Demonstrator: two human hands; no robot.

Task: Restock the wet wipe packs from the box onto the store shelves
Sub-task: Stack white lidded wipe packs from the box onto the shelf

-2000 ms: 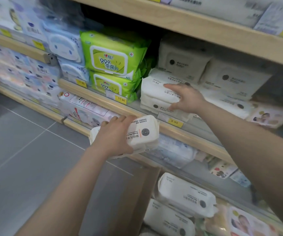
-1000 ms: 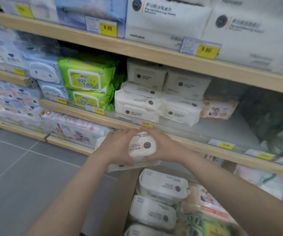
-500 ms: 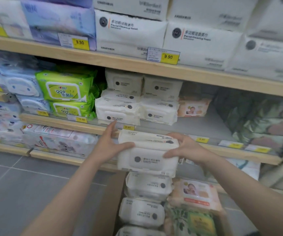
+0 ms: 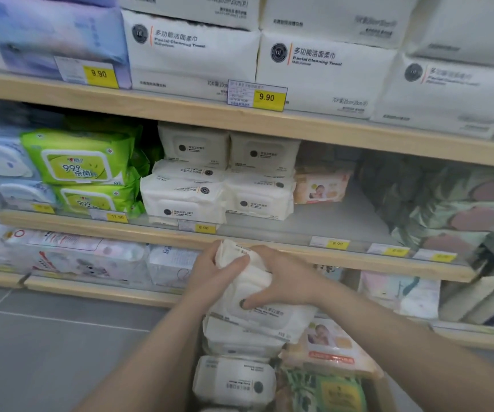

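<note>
**Getting the white pack from the box up to the middle shelf**

While both hands are on the same pack, the step in hand seems to be the lift from the box to the shelf, and it should be done with a firm but gentle grip.

Head view: the left hand [image 4: 213, 272] grips the upper end of a white wet wipe pack [image 4: 257, 304], with the thumb curled over its edge. The right hand [image 4: 281, 281] lies over the front of the pack, fingers bent down onto the lid area, so it holds the pack too. The pack is tilted, its top end in front of the edge of the middle shelf [image 4: 269, 248] and its lower end just above the other packs in the box [image 4: 379, 391]. More white packs [image 4: 236, 385] and a peach-coloured baby pack [image 4: 329, 343] lie in the box below.

On the middle shelf, white packs of the same kind [image 4: 186, 197] are stacked beside the green packs [image 4: 79, 162]. To their right, past a small peach pack [image 4: 320, 185], the grey shelf floor is bare.

I judge that the pack belongs with the white stack. It is soft, so it is better to support it from below than to squeeze the end. Turn it level, with the label to the front, and slide it in above the price tag [image 4: 204, 228] without pushing the neighbours back. The top of the stack is near the upper shelf board, so the free place beside it may be easier.
</note>
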